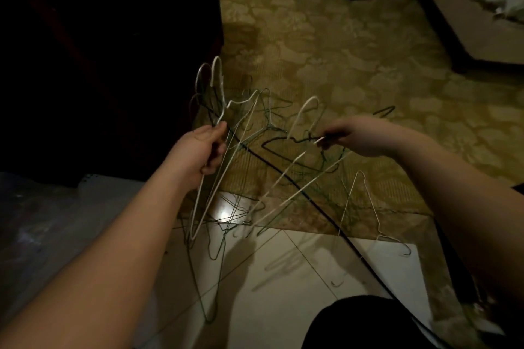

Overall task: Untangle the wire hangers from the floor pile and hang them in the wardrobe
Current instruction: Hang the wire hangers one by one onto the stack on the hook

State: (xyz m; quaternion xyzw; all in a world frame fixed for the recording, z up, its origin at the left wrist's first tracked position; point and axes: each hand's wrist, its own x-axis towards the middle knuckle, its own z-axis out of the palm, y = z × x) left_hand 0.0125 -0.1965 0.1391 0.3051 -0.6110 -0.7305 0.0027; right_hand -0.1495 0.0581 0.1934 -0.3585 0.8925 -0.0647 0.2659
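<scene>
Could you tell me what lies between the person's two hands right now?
Head view: tangled wire hangers, white and green, span from left hand to right hand; a black cable crosses below.

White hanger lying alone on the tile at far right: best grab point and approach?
Probably the white hanger at its upper corner bend, from above: that corner stands raised off the floor tile, clear of the tangle both hands are holding.

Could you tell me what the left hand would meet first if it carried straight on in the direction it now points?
Probably the white hanger hooks just beyond the left hand, which already grips wires of that bundle; past them stands the dark wardrobe. Depth is hard to judge here.
</scene>
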